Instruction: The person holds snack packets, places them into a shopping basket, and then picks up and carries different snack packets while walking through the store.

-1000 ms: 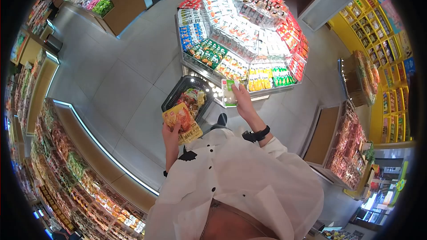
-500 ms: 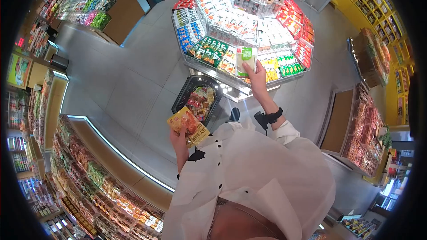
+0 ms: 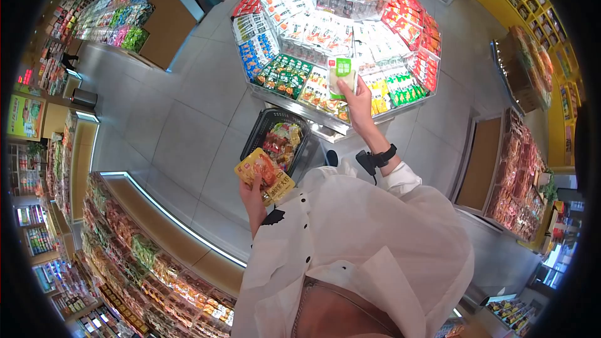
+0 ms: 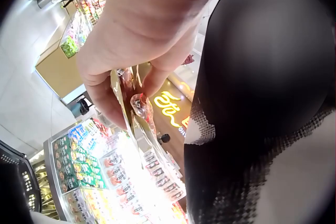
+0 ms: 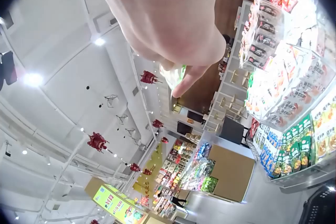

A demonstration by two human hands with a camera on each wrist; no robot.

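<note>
In the head view my left hand grips a yellow-gold snack packet with a reddish food picture, thumb across its front. The left wrist view shows the hand pinching gold-edged packets seen edge-on, with a clear-wrapped reddish piece among them. My right hand holds up a white and green packet between thumb and fingers, over the near edge of the display stand. From the right wrist the right hand hides most of that packet. A black basket with several wrapped snacks lies just beyond the left hand.
The many-sided lit display stand bears rows of coloured packets in front of me. A curved snack shelf with a lit edge runs at the left. Another snack counter stands at the right, and a brown-sided counter far left.
The right hand has raised the white and green packet from beside the stand's near edge to over it, its front now turned up. The left hand still grips the yellow-gold packet. The head view has shifted.
</note>
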